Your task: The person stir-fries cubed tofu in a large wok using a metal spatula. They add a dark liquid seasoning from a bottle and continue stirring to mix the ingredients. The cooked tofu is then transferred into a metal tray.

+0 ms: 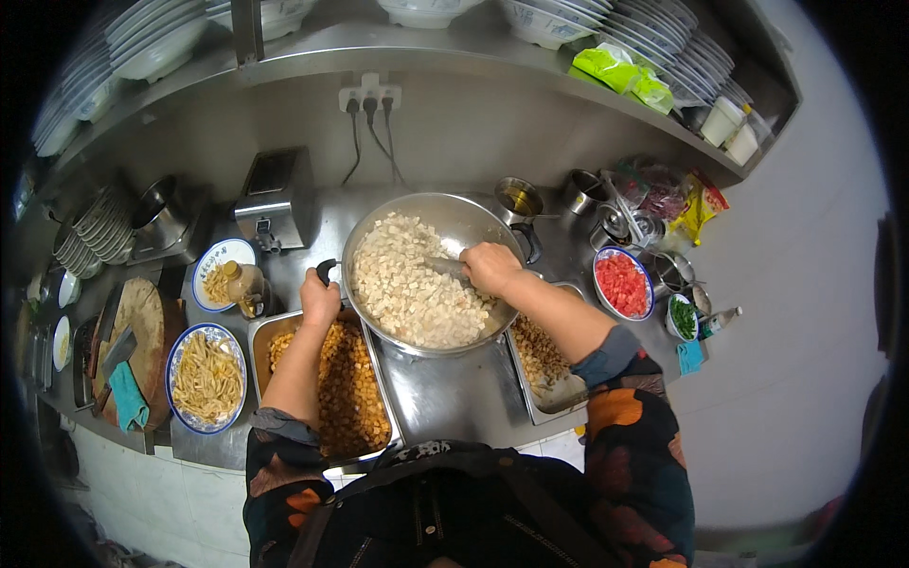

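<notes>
A wide steel pan [461,207] with two black handles stands on the counter before me, holding a heap of pale diced cubes [405,284]. My left hand [321,298] grips the pan's left handle [325,271]. In my right hand [491,268] is a metal utensil [446,265], its far end down among the cubes; its exact kind is partly hidden. Under my left forearm lies a steel tray [383,387] of browned diced cubes [351,383]. A second steel tray [561,412] with brown crumbly pieces [543,351] sits under my right forearm.
Left are a bowl of pale strips [207,378], a squeeze bottle [245,280], a toaster [275,199], and a round chopping board [145,305] with a cleaver [119,353]. Right are chopped tomatoes [623,284], chopped greens [682,317] and an oil pot [519,199]. A dish shelf [426,60] overhangs the back.
</notes>
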The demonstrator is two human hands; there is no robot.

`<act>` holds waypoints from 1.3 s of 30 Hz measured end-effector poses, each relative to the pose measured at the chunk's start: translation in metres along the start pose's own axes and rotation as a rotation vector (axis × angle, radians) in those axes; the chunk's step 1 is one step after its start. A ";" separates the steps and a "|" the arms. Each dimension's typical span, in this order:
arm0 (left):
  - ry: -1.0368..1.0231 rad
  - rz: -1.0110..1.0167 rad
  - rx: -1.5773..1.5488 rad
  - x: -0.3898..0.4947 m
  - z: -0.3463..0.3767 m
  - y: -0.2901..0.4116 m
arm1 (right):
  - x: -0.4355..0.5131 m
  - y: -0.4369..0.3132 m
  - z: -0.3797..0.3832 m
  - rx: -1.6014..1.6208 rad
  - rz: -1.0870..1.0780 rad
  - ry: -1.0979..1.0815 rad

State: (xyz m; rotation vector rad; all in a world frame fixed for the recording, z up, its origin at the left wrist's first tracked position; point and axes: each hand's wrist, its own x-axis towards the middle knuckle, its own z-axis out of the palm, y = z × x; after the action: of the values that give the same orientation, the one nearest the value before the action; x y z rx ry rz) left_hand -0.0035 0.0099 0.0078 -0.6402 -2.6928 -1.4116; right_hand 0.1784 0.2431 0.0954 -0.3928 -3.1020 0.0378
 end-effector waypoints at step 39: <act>-0.001 0.021 -0.049 -0.003 -0.001 0.004 | 0.013 0.030 -0.048 -0.152 0.377 -0.197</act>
State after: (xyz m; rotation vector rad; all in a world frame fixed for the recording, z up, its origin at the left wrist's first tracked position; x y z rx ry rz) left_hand 0.0004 0.0099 0.0107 -0.6699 -2.6520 -1.4771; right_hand 0.1743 0.2759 0.1432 -1.0327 -3.1770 -0.1664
